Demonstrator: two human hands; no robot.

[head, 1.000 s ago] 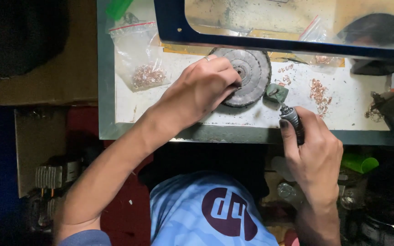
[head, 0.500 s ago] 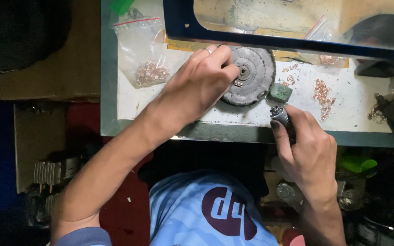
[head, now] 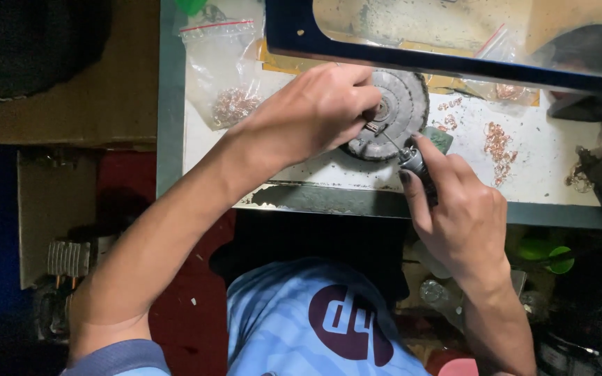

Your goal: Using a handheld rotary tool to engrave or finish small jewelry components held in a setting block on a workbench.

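Head view, surface: We look down on a white, stained worktop (head: 329, 170) with a grey metal edge, a dark blue frame (head: 454, 66) lying across its far side.

Left hand: Our left hand (head: 308, 115) reaches in from the lower left, forearm stretched diagonally and wrist bent, knuckles up. Its fingers curl down and press together on the near-left part of the grey round disc (head: 402, 104), pinching a small metal piece at the disc's middle.

Disc: It lies flat on the worktop, partly under our left fingers and just this side of the blue frame.

Right hand: Our right hand (head: 461, 216) comes up from the lower right, wrist low over the table edge. Thumb and fingers are wrapped tight round a slim dark rotary tool (head: 416, 166), held like a pen.

Tool tip: Its thin bit points up-left from the grip and meets the disc just beside our left fingertips.

Right of the grip: loose copper-coloured bits (head: 497, 146) scattered on the white top.

Left of the left hand: a clear zip bag (head: 221, 76) holding more copper-coloured bits.

Beyond the tool: a small green block (head: 442, 138), touching the disc's edge.
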